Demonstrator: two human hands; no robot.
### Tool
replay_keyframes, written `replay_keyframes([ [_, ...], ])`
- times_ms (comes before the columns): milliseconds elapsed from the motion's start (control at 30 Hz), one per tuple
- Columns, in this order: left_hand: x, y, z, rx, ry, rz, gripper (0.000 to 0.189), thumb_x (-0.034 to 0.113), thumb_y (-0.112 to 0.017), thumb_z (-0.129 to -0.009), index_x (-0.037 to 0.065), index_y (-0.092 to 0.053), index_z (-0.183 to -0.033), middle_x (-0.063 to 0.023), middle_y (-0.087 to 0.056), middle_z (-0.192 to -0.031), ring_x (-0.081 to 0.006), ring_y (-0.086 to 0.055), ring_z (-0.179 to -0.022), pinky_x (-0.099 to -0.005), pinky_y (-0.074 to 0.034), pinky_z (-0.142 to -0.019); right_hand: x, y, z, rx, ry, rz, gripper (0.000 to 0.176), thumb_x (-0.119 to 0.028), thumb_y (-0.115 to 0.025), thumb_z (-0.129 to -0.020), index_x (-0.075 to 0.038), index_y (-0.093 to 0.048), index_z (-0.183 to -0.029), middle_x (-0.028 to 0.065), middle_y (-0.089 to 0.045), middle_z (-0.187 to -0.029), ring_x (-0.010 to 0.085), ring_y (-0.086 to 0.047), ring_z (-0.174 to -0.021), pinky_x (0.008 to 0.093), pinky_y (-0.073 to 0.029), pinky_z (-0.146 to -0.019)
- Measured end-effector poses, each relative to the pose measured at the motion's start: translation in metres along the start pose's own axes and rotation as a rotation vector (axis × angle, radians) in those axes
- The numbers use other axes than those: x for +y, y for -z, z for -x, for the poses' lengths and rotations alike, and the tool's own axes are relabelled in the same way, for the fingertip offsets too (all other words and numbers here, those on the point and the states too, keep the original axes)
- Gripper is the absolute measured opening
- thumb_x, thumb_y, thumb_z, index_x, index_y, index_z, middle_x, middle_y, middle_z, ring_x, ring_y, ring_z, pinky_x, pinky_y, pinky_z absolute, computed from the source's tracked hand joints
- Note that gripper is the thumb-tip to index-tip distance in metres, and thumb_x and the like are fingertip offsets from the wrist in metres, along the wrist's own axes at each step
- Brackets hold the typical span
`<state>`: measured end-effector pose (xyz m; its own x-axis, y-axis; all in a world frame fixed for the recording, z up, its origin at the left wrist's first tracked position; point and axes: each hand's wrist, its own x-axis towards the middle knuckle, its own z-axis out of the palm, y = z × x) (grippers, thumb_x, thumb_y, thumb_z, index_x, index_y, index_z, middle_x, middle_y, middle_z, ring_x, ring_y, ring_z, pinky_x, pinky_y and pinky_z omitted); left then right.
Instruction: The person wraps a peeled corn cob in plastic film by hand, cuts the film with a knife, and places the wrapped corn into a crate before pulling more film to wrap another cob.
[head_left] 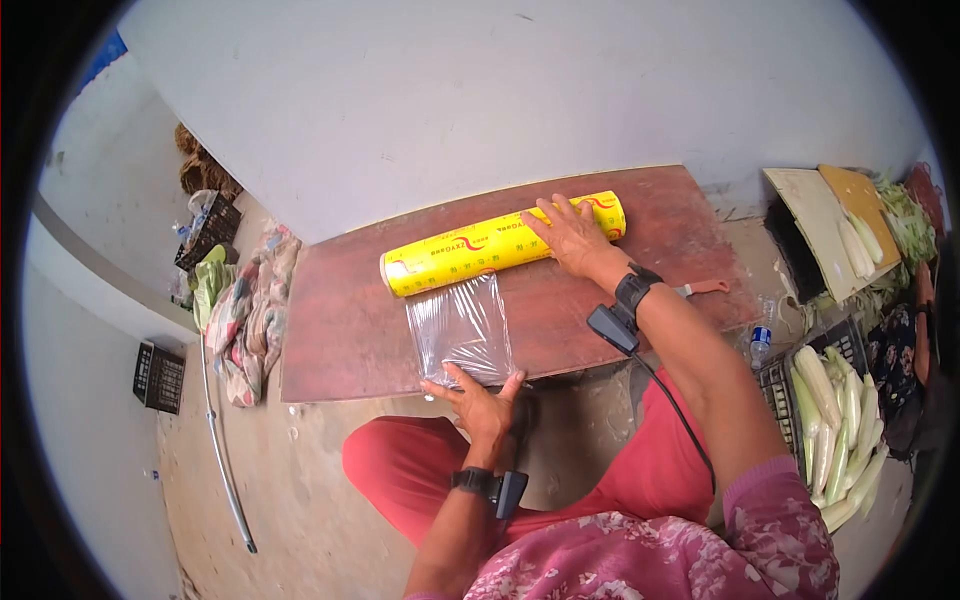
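A yellow printed roll of cling film [460,250] lies slantwise across the reddish-brown board [330,340]. My right hand [575,240] rests on the roll toward its right end, fingers spread over the top. From the roll's left half, a sheet of clear film [460,325] stretches down toward me. At the board's near edge my left hand [482,408] holds the loose end of this film, thumb and fingers apart across its width. Right of my right forearm lies a knife [708,287] with an orange-red handle; part of its blade is hidden by the forearm.
A dark crate [770,385] at the right carries pale, long peeled vegetables [840,430]. A water bottle [761,342] stands beside it. Boards [835,235] with vegetables and leaves are farther back. On the left are bundled cloth [250,315], a metal pole [222,460] and a black crate [159,377].
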<state>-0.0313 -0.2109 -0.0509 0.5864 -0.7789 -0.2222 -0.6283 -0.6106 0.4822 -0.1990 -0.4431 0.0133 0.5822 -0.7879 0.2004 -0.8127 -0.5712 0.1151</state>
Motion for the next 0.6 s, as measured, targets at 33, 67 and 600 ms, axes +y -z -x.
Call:
replay_keyframes([
  [33,0.0,0.001,0.0,-0.001,0.001,0.0,0.131,0.066,-0.079,-0.074,-0.001,-0.005,-0.159,-0.0454,0.019,-0.153,-0.0609,-0.024,-0.142,-0.0553,-0.038,-0.111,0.003,-0.001,-0.001,-0.023,0.004,-0.001,0.074,-0.008,-0.069,-0.087,-0.02,-0.038,-0.153,0.0117,-0.039,-0.153,0.0341,-0.033,-0.143,0.0549,-0.033,-0.107],
  [67,0.001,0.001,0.001,-0.002,0.002,0.001,0.131,0.066,-0.079,-0.074,-0.001,-0.005,-0.159,-0.0453,0.019,-0.153,-0.0611,-0.024,-0.142,-0.0556,-0.038,-0.111,0.006,-0.003,-0.001,-0.047,0.009,0.0,0.075,-0.01,-0.07,-0.087,-0.02,-0.037,-0.154,0.0131,-0.037,-0.155,0.0347,-0.031,-0.145,0.0564,-0.032,-0.109],
  [600,0.002,0.004,0.001,-0.014,0.01,0.029,0.132,0.067,-0.079,-0.072,-0.001,-0.006,-0.159,-0.0436,0.021,-0.154,-0.0605,-0.02,-0.144,-0.0564,-0.036,-0.112,0.022,0.008,0.02,0.185,0.046,-0.061,0.072,-0.007,-0.069,-0.085,-0.022,-0.043,-0.15,0.0101,-0.047,-0.142,0.0305,-0.041,-0.132,0.049,-0.035,-0.098],
])
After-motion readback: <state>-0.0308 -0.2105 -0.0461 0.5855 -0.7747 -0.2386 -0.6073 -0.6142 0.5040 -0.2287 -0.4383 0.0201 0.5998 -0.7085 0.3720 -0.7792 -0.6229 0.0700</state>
